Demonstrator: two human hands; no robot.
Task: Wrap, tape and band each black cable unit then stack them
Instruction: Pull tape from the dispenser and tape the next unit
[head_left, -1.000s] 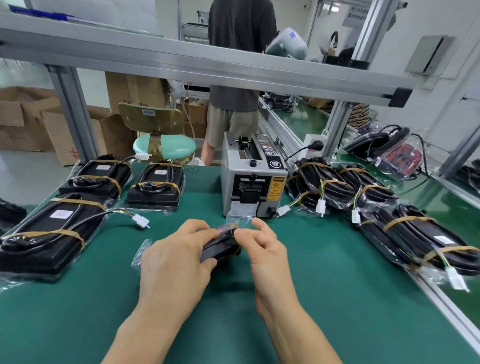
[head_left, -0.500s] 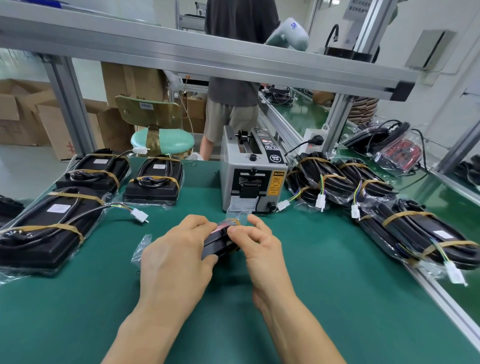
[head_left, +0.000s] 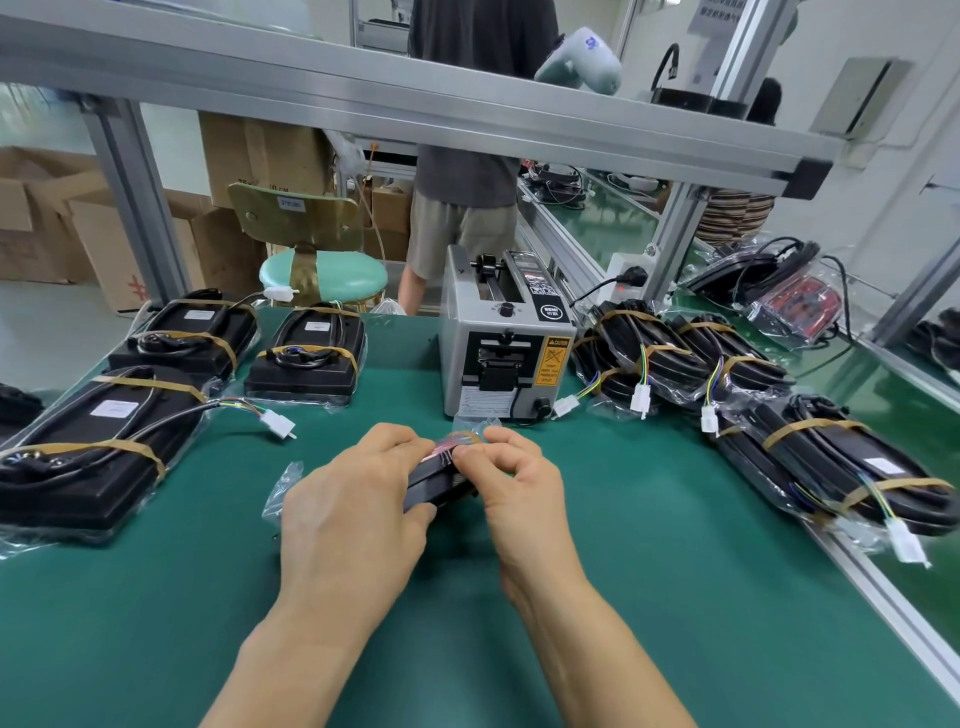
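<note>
Taping step, I'd say: your left hand (head_left: 348, 512) grips the black cable unit (head_left: 439, 480), right hand (head_left: 511, 480) pinches its wrap; next, press it flat.

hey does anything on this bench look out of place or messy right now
Nothing looks damaged or spilled. One loose clear bag lies crumpled beside the left hand; both hands, with the right hand, hold a black unit.
</note>
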